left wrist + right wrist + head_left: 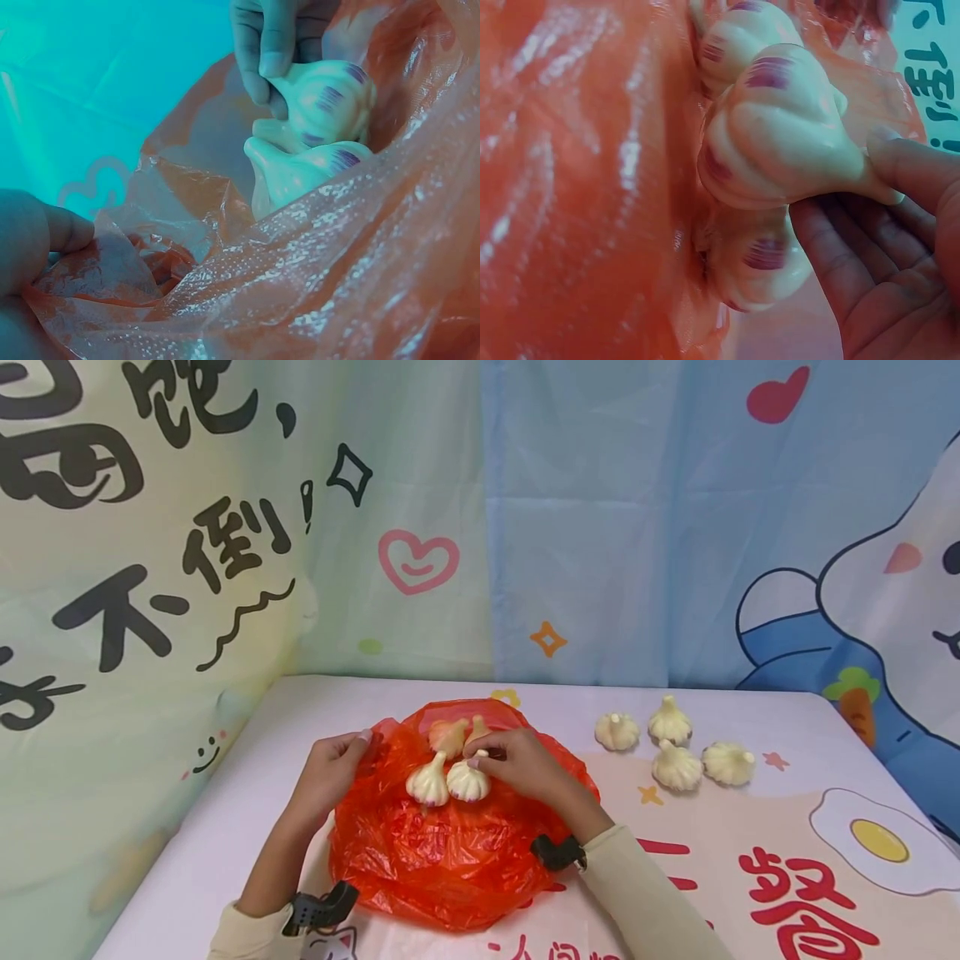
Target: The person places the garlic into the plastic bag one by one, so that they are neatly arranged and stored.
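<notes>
A red plastic bag (pixel 442 868) lies spread on the table with several garlic bulbs at its mouth. My right hand (pixel 525 766) pinches one garlic bulb (pixel 468 782) by its stem; the right wrist view shows the thumb and fingers around the stem of this bulb (pixel 780 135), purple marks on its base. Beside it sits another garlic bulb (pixel 428 781), and an orange-tinted bulb (pixel 447 737) lies behind, partly under the film. My left hand (pixel 333 772) grips the bag's edge at the left, thumb (pixel 71 229) pressed on the film in the left wrist view.
To the right of the bag, a loose group of garlic bulbs (pixel 677 767) stands on the table. The tablecloth (pixel 750 822) is printed with red characters and a fried egg. A printed curtain (pixel 577 527) hangs behind the table's back edge.
</notes>
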{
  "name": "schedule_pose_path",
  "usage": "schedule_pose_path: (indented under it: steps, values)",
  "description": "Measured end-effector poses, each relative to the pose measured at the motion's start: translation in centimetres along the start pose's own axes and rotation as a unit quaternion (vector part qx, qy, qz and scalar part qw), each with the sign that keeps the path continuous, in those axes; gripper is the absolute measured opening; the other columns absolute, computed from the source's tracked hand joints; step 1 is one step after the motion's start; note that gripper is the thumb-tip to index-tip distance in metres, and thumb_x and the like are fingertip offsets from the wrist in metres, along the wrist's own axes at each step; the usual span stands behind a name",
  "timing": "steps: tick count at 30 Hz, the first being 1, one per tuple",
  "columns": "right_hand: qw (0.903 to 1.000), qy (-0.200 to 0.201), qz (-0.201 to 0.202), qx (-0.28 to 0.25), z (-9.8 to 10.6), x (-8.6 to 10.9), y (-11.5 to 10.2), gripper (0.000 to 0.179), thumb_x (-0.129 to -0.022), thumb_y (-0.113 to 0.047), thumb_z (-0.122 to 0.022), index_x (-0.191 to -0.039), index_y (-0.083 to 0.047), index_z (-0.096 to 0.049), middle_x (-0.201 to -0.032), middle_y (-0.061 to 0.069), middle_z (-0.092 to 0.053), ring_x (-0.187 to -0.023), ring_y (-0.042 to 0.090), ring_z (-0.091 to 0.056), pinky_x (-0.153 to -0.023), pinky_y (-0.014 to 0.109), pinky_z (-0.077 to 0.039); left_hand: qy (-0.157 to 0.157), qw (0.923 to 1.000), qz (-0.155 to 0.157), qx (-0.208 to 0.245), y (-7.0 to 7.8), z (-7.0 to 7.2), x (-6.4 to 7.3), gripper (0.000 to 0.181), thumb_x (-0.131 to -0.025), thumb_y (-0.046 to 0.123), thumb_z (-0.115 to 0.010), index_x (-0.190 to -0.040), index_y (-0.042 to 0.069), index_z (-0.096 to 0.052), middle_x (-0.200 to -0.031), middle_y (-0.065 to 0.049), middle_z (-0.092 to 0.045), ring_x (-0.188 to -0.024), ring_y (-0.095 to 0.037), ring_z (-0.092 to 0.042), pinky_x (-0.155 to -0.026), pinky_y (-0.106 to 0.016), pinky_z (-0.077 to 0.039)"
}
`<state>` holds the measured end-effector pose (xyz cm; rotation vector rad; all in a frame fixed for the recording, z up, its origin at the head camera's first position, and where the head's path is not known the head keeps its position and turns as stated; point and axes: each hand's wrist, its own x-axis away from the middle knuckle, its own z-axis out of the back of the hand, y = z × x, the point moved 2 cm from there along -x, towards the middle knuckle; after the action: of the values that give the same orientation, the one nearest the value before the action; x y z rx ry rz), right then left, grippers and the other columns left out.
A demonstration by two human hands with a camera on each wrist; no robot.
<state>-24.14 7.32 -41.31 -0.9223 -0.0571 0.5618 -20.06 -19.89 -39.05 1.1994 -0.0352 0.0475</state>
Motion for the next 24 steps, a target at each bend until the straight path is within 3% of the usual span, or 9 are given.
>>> schedule_pose_path:
  steps: [8,24]
  values:
    - [0.9992,-0.014,-0.035,-0.011,-0.37,-0.06,0.22,0.019,-0.090,-0.015,-0.071,-0.107,-0.009,-0.075,-0.102,-0.003,-0.069,-0.091,0.018,-0.059,-0.084,0.031,-0.054,0.000,1.0000,0.002,-0.003,0.13,-0.01,-0.02,0.046,-0.103,0.040,-0.044,-0.105,0.001,-0.068,-0.099,-0.013,-0.069,-0.088,-0.027,-0.066,-0.080,-0.036,-0.056]
    - [0.9990,-0.034,-0.028,-0.009,0.07,0.75,0.19,0.023,-0.089,-0.017,-0.073,-0.110,-0.007,-0.074,-0.101,-0.003,-0.070,-0.089,0.015,-0.060,-0.080,0.027,-0.054,0.000,0.9998,-0.016,-0.008,0.30,0.05,0.05,0.046,-0.104,0.038,-0.044,-0.107,-0.001,-0.069,-0.098,-0.015,-0.069,-0.090,-0.027,-0.067,-0.082,-0.038,-0.056]
